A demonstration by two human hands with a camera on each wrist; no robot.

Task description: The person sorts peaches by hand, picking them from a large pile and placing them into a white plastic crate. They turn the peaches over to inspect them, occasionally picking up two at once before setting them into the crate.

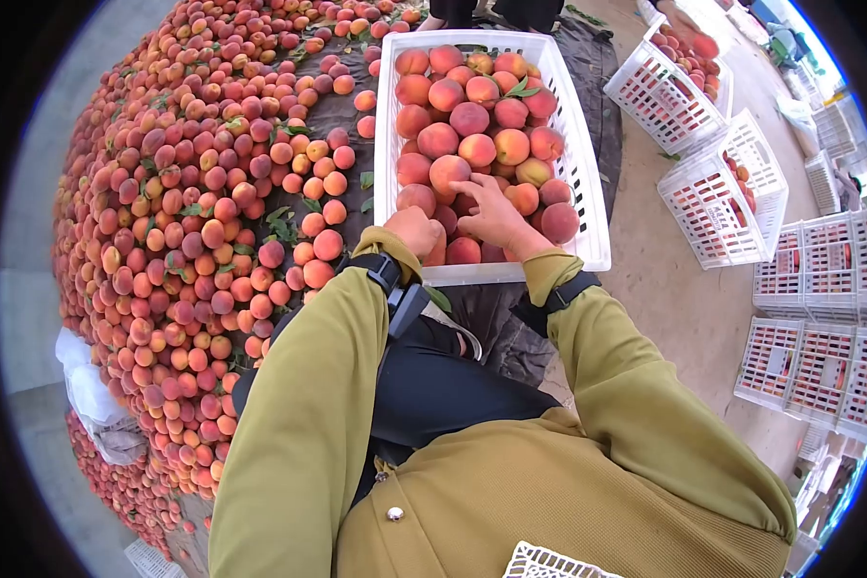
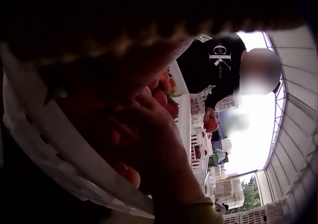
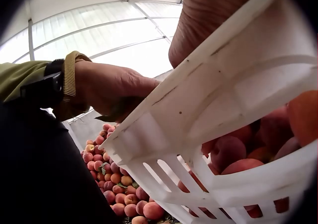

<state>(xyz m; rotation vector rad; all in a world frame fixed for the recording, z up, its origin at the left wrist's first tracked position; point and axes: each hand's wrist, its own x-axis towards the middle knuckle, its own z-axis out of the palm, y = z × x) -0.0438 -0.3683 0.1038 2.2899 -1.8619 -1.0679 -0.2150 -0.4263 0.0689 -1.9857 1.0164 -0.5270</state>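
Note:
A white plastic crate full of peaches stands in front of the person. Over its near left corner is the left hand, its fingers down among the peaches and mostly hidden; in the right wrist view the left hand reaches over the crate's rim. The right hand lies just beside it, fingers spread and bent over peaches near the crate's near side. In the left wrist view the right hand is dim, among shaded peaches. What the left fingertips touch is hidden.
A large heap of peaches with leaves covers the ground at the left. White crates with peaches stand at the right, some stacked. Another person in a black top holds a peach beyond the crate.

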